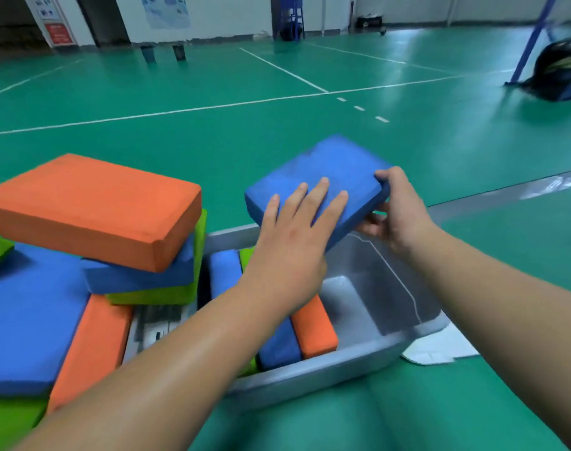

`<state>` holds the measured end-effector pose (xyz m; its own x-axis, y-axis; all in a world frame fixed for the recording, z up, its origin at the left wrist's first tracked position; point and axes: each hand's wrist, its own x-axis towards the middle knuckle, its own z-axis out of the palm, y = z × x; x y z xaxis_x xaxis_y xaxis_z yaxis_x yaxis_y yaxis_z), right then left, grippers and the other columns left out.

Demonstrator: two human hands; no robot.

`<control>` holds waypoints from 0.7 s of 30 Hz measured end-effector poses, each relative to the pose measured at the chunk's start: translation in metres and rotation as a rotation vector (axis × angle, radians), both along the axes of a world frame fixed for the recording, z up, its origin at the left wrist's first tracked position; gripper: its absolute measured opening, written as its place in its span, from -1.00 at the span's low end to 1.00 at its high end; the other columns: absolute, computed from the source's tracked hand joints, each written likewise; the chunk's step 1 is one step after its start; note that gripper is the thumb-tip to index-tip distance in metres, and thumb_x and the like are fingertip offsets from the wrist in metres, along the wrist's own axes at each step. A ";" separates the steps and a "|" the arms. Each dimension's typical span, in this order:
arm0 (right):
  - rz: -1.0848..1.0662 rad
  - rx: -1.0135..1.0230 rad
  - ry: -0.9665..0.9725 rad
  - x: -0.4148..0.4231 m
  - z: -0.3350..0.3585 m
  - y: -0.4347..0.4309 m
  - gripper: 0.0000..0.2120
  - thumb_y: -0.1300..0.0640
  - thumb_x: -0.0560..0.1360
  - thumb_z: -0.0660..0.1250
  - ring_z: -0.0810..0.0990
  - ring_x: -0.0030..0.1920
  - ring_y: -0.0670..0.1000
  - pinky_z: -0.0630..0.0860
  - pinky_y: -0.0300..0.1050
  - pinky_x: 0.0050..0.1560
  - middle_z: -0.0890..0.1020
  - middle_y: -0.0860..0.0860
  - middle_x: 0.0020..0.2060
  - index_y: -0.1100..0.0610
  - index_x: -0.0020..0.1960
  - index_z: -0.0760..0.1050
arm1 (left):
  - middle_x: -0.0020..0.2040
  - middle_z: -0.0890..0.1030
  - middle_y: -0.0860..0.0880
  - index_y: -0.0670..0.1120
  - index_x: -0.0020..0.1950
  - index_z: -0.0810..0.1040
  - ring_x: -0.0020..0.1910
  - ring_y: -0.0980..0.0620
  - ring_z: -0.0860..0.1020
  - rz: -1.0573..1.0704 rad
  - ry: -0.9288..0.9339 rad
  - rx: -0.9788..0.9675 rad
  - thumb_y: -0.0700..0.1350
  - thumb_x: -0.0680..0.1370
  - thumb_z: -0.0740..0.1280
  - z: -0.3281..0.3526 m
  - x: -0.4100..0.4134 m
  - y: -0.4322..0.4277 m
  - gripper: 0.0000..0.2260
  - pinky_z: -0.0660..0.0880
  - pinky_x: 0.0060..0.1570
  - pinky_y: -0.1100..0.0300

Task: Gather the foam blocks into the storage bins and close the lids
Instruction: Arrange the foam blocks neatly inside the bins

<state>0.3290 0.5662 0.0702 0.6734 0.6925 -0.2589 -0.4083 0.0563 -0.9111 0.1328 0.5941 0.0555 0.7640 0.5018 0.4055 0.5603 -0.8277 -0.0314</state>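
A blue foam block (339,167) hangs tilted above a grey storage bin (326,369). My right hand (394,209) grips its right end, thumb on top and fingers beneath. My left hand (293,242) lies on its near top face with fingers spread. Inside the bin stand a blue block (225,271), another blue block (279,348), an orange block (315,328) and a sliver of a green block (246,255). The bin's right half shows a bare floor.
Left of the bin lies a pile of blocks: a big orange block (92,206) on top, a blue block (141,275) and a green block (167,292) under it, a large blue block (27,314) and an orange block (88,346) lower. A white lid (440,348) lies right of the bin. Green court floor stretches beyond.
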 end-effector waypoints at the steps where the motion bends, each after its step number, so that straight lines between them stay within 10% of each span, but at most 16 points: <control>1: -0.018 -0.051 -0.050 0.009 -0.004 -0.008 -0.61 -0.04 0.43 0.39 0.69 -0.13 0.20 0.68 0.31 -0.09 0.62 0.15 0.02 0.09 0.20 0.54 | 0.69 -0.04 -0.12 0.00 0.70 -0.01 0.65 -0.22 0.02 0.008 0.027 -0.108 -0.02 0.52 0.41 -0.016 0.008 0.001 -0.14 0.07 0.58 -0.24; 5: -0.053 -0.240 -0.305 0.026 -0.020 -0.033 -0.48 0.00 0.41 0.44 0.61 -0.03 0.10 0.66 0.10 -0.30 0.55 0.06 0.13 0.05 0.31 0.37 | 0.68 -0.21 -0.22 -0.04 0.69 -0.26 0.66 -0.26 -0.03 0.023 0.189 -0.368 0.08 0.61 0.34 -0.073 0.029 0.007 -0.10 0.04 0.61 -0.11; 9: 0.033 -0.451 -0.686 0.030 -0.031 -0.042 -0.27 -0.11 0.32 0.42 0.59 0.05 0.11 0.69 0.13 -0.08 0.46 0.04 0.20 -0.20 0.44 0.27 | 0.68 0.00 -0.25 0.08 0.66 -0.33 0.63 -0.22 0.15 -0.037 0.293 -0.667 0.05 0.62 0.34 -0.108 0.037 0.012 -0.09 0.21 0.55 -0.01; 13: 0.282 -0.740 -0.928 0.019 -0.057 -0.046 -0.06 -0.21 0.26 0.39 0.58 0.08 0.24 0.66 0.17 0.03 0.31 0.13 0.35 -0.07 0.58 0.18 | 0.60 0.26 -0.24 -0.07 0.71 -0.04 0.57 -0.19 0.25 -0.073 0.486 -0.658 0.12 0.62 0.35 -0.122 0.034 0.010 -0.19 0.15 0.53 0.09; 17: 0.625 -1.006 -1.093 -0.008 -0.076 -0.051 -0.49 -0.23 0.44 0.36 0.60 0.00 0.16 0.50 -0.07 -0.21 0.41 0.15 0.11 0.15 0.15 0.37 | 0.39 0.46 -0.22 -0.07 0.45 0.50 0.46 -0.22 0.37 -0.051 0.500 -0.643 0.17 0.53 0.43 -0.126 0.031 0.016 -0.44 0.28 0.46 0.05; 21: 0.988 -1.165 -1.301 -0.025 -0.073 -0.051 -0.54 -0.27 0.53 0.31 0.52 0.09 0.18 0.46 -0.03 0.03 0.49 0.13 0.15 0.13 0.10 0.52 | 0.24 0.53 -0.15 -0.15 0.34 0.50 0.26 -0.18 0.47 -0.035 0.448 -0.630 0.18 0.47 0.49 -0.126 0.027 0.020 -0.41 0.40 0.31 0.00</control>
<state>0.3038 0.5156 -0.0033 0.3580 0.7640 -0.5368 0.8876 -0.4569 -0.0584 0.1602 0.6140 -0.0705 0.8074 0.5078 -0.3003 0.5784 -0.7816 0.2334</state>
